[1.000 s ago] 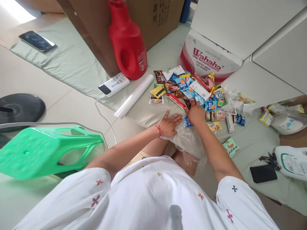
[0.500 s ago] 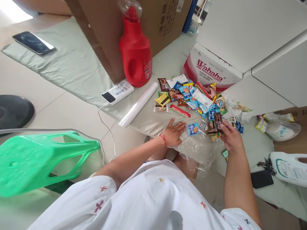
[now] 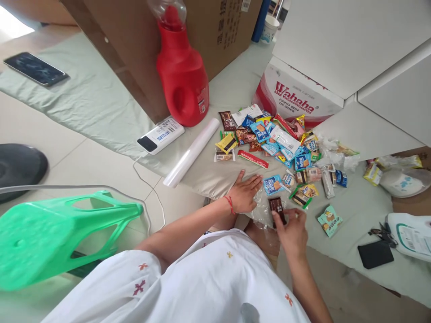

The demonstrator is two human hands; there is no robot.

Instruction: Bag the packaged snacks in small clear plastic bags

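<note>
My left hand lies flat with fingers spread on the edge of a clear plastic bag spread on the pale green mat. My right hand is closed on a dark brown snack packet and holds it over the bag, close to my body. Beyond the bag lies a heap of small wrapped snacks in blue, red, yellow and brown. A blue packet lies just past my left fingertips.
A roll of clear bags and a white power bank lie left of the heap, before a red detergent jug. A Wahaha carton stands behind. A green stool is at left; a black wallet at right.
My right hand picked a brown packet out of the heap, swung right, then drew back toward my body over the plastic bag. My left hand stayed flat on the bag.
</note>
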